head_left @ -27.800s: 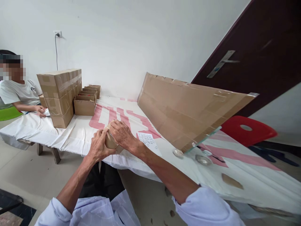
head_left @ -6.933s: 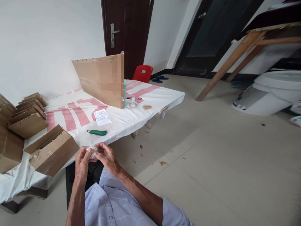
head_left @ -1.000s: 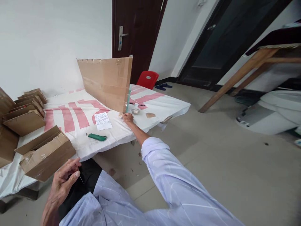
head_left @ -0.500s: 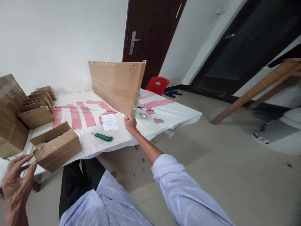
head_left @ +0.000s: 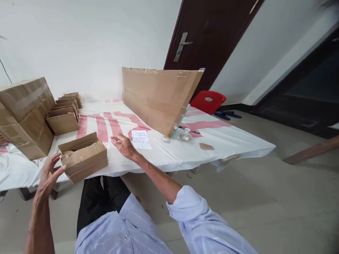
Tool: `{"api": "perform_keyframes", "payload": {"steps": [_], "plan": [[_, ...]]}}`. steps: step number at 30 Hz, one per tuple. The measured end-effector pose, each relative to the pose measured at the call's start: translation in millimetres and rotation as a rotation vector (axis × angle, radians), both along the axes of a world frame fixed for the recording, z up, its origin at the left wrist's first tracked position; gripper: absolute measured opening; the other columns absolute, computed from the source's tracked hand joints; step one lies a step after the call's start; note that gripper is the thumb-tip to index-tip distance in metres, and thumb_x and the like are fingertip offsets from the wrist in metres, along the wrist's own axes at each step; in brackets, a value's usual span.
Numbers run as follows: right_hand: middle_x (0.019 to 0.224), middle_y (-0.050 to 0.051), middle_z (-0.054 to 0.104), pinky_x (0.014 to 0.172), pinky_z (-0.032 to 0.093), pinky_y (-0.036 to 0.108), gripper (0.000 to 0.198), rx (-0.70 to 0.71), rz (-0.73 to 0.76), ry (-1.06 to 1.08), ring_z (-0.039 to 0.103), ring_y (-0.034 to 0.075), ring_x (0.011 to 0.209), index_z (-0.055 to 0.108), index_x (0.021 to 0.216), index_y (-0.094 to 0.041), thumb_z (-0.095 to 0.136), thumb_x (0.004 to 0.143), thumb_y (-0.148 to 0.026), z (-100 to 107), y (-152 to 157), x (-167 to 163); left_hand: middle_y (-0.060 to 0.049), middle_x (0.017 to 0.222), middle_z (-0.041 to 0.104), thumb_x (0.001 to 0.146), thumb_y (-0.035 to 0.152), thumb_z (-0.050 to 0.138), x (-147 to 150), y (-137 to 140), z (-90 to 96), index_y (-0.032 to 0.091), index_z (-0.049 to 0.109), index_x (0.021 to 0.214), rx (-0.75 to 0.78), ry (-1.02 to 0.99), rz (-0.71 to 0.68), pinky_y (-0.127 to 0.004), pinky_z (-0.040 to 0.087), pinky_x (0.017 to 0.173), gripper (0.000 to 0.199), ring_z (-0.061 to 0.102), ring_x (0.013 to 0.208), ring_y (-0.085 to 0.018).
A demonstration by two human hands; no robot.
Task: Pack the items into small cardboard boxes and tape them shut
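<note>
My left hand (head_left: pixel 49 173) is at the left end of an open cardboard box (head_left: pixel 86 160), fingers spread, thumb close to its side; whether it touches I cannot tell. The box stands at the table's front edge, its flaps up. Above the cloth, between this box and a sheet of paper (head_left: pixel 141 139) with rows of small drawings, is my right hand (head_left: pixel 124 145). Its fingers are loosely bent and nothing shows in them. The green box cutter seen earlier is out of sight, perhaps behind my right hand or forearm. A small pale lump (head_left: pixel 166 139) lies at the cardboard panel's near corner.
A large cardboard panel (head_left: pixel 159 98) stands upright across the table. A taped carton (head_left: pixel 29 116) and a row of small open boxes (head_left: pixel 63 121) stand at left. Right of the panel lie a clear tape roll (head_left: pixel 185 137) and a cardboard scrap (head_left: pixel 206 146). Behind is a red chair (head_left: pixel 208 101).
My right hand has left the panel's lower corner and moved left towards the open box. My left hand has come nearer the box's end. The view has turned left.
</note>
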State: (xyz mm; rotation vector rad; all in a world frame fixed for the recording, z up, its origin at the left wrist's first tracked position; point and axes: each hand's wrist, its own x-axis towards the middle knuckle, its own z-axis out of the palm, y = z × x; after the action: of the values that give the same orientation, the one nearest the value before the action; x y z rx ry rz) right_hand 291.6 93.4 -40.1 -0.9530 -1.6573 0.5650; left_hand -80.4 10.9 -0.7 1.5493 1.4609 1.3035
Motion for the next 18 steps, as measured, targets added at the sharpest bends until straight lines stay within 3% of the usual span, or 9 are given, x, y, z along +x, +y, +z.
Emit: {"api": "perform_keyframes", "payload": {"steps": [5,9,18], "plan": [[0.119,0.010,0.071,0.081,0.057,0.033,0.029,-0.036,0.081,-0.035,0.069,0.020,0.100,0.075,0.115,-0.022,0.064,0.098,-0.042,1.8,-4.2,-23.4,-0.016,0.156,0.060,0.060,0.066,0.093,-4.0,7.0,-6.3,0.028,0.063,0.138,-0.041,-0.002,-0.083,-0.057,0.052,0.113,0.092,0.043,0.155,-0.047],[0.122,0.010,0.071,0.081,0.058,0.033,0.027,-0.053,0.123,-0.050,0.069,0.019,0.097,0.075,0.115,-0.022,0.064,0.098,-0.040,0.3,-8.9,-35.0,-0.018,0.159,0.056,0.059,0.064,0.094,-6.7,15.1,-14.5,0.027,0.062,0.141,-0.035,0.007,-0.103,-0.059,0.053,0.111,0.095,0.044,0.154,-0.047],[0.117,0.008,0.070,0.074,0.059,0.032,0.022,0.021,0.084,-0.172,0.069,0.018,0.090,0.073,0.115,-0.022,0.063,0.097,-0.029,-2.7,-20.7,-36.7,-0.021,0.160,0.054,0.057,0.056,0.097,-9.6,25.0,-25.1,0.024,0.060,0.144,-0.035,0.052,-0.202,-0.059,0.054,0.109,0.100,0.052,0.147,-0.044]]}}
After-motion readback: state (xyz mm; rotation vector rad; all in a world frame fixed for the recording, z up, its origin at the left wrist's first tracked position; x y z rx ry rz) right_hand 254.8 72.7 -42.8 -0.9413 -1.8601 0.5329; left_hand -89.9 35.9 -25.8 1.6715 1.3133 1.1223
